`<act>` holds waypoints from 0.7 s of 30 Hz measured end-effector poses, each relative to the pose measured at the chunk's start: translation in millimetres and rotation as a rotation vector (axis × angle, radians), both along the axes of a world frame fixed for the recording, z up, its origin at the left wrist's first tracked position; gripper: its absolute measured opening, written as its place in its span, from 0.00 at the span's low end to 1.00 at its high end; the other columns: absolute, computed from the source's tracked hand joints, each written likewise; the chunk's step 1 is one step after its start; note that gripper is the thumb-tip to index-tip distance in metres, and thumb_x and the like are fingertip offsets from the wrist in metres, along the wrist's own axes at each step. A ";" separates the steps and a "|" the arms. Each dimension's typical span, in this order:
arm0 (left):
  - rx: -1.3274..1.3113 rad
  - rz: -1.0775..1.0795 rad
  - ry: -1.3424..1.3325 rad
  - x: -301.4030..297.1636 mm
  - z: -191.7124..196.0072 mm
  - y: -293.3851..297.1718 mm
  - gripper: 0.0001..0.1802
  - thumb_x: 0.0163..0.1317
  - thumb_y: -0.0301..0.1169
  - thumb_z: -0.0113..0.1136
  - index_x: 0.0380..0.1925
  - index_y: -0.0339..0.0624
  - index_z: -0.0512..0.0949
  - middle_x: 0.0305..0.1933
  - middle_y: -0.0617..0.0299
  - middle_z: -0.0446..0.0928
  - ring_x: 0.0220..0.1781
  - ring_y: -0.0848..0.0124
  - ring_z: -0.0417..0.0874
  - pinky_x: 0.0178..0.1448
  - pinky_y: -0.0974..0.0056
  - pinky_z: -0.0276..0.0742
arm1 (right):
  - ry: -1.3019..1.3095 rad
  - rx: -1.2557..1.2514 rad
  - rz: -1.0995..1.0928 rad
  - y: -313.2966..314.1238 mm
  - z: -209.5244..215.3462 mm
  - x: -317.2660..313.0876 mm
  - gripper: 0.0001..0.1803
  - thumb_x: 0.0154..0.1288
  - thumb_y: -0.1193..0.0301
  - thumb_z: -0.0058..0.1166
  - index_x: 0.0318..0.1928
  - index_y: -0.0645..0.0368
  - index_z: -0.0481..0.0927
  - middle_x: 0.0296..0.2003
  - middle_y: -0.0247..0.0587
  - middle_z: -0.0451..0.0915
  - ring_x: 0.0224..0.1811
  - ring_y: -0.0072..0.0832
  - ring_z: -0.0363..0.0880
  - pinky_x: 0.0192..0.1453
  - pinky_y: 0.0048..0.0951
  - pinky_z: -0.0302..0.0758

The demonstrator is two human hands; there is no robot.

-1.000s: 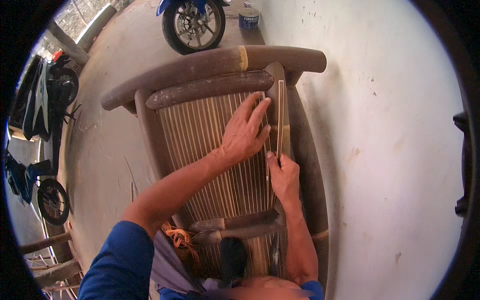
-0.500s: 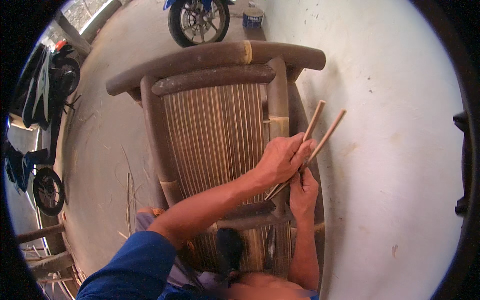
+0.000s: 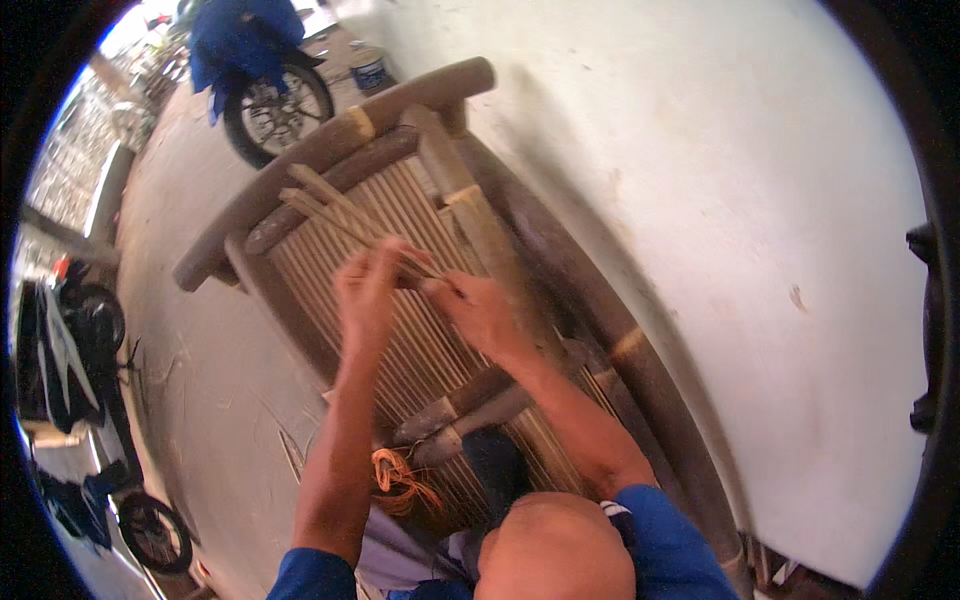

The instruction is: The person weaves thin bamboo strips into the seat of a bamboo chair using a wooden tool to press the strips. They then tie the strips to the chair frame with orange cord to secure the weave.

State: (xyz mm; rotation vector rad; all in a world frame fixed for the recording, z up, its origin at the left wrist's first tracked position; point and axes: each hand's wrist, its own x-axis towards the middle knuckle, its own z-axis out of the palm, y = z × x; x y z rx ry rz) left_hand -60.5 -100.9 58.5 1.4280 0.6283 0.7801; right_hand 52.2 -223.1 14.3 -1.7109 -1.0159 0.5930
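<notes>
A rattan chair frame [image 3: 330,150] with thick brown poles leans against a pale wall, its back filled with thin upright cane strips. My left hand [image 3: 368,290] and my right hand [image 3: 478,312] are together in front of the cane panel [image 3: 420,360]. Both grip a pair of long pale cane strips [image 3: 325,205] that stick out up and to the left from my fingers. My fingers are closed around the strips where they meet. My forearms rise from the lower edge, in blue sleeves.
The pale wall [image 3: 720,250] runs along the right. A motorbike's rear wheel [image 3: 278,110] and a small tin [image 3: 370,72] stand beyond the chair. More motorbikes [image 3: 75,340] are parked at the left on the concrete floor. An orange cord bundle [image 3: 400,480] lies near my lap.
The strips were pulled off the chair's right post, pointed up right, and now point up left. Both hands moved to the panel's middle. The view has tilted.
</notes>
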 end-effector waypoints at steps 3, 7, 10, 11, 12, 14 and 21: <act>0.228 0.135 -0.034 -18.8 33.3 25.6 0.17 0.78 0.42 0.58 0.44 0.37 0.84 0.38 0.55 0.88 0.39 0.71 0.88 0.46 0.65 0.84 | -0.057 0.215 0.000 24.8 28.7 -28.5 0.25 0.77 0.53 0.55 0.36 0.67 0.79 0.23 0.55 0.74 0.23 0.37 0.71 0.31 0.43 0.70; 0.085 0.007 0.063 -41.5 33.7 19.5 0.21 0.78 0.46 0.57 0.43 0.37 0.85 0.37 0.55 0.87 0.39 0.69 0.87 0.44 0.64 0.83 | -0.026 0.253 0.011 -4.3 28.6 -46.2 0.22 0.77 0.57 0.56 0.36 0.66 0.78 0.26 0.62 0.75 0.24 0.49 0.71 0.31 0.46 0.71; 0.067 -0.123 0.360 -58.1 -4.9 -21.3 0.25 0.75 0.51 0.59 0.41 0.35 0.86 0.36 0.56 0.87 0.40 0.68 0.87 0.45 0.63 0.81 | -0.053 0.058 -0.023 -73.6 -4.5 -52.8 0.20 0.76 0.58 0.57 0.37 0.66 0.78 0.26 0.61 0.75 0.23 0.48 0.72 0.31 0.46 0.71; 0.039 -0.225 0.522 -61.5 -19.7 -34.0 0.29 0.75 0.54 0.59 0.41 0.34 0.86 0.36 0.56 0.86 0.40 0.67 0.86 0.47 0.60 0.81 | -0.019 -0.011 -0.089 -105.1 -17.5 -54.8 0.20 0.76 0.58 0.57 0.37 0.66 0.79 0.26 0.60 0.76 0.24 0.48 0.73 0.31 0.46 0.71; 0.091 -0.361 0.446 -68.4 -32.7 -51.0 0.31 0.75 0.55 0.57 0.43 0.33 0.86 0.36 0.57 0.86 0.41 0.66 0.84 0.49 0.58 0.79 | -0.008 -0.079 -0.141 -141.2 -27.9 -55.7 0.19 0.76 0.59 0.57 0.38 0.66 0.79 0.26 0.59 0.76 0.24 0.48 0.74 0.32 0.46 0.71; 0.049 -0.422 0.469 -75.0 -54.6 -75.4 0.32 0.75 0.56 0.56 0.45 0.33 0.86 0.37 0.56 0.85 0.42 0.66 0.83 0.48 0.58 0.78 | -0.046 -0.318 -0.264 -213.1 -46.8 -55.6 0.19 0.76 0.57 0.57 0.40 0.65 0.82 0.32 0.57 0.80 0.34 0.48 0.79 0.40 0.46 0.74; 0.138 -0.405 0.589 -68.3 -71.5 -86.7 0.34 0.75 0.58 0.55 0.48 0.32 0.85 0.38 0.51 0.84 0.41 0.64 0.82 0.51 0.55 0.77 | -0.074 -0.659 -0.600 -373.1 -84.0 -77.9 0.21 0.79 0.56 0.54 0.38 0.65 0.77 0.29 0.52 0.74 0.31 0.45 0.74 0.40 0.44 0.72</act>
